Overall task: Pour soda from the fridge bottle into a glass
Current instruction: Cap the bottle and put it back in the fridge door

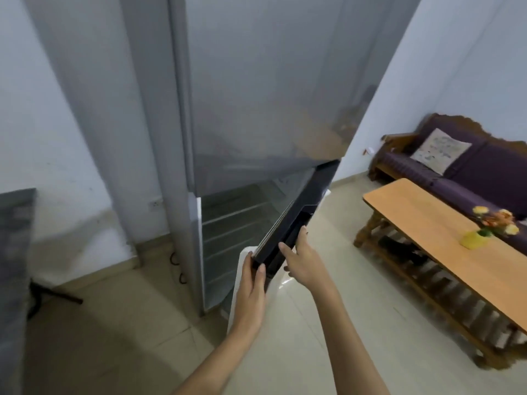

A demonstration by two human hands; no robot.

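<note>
A tall grey fridge (256, 95) stands in front of me. Its lower door (296, 215) is swung partly open toward me, and its dark top edge faces the camera. My left hand (252, 283) grips the near corner of that door edge. My right hand (299, 260) holds the same edge a little farther along, fingers wrapped over it. Behind the door I see several bare shelves (233, 223) in the dim interior. No bottle and no glass are visible.
A long wooden coffee table (427, 232) stands at the right, with a yellow vase of flowers (479, 238) on it. Behind it is a purple sofa (470, 166) with a pale cushion. A grey object (14, 266) fills the left edge. Cables lie by the fridge's foot.
</note>
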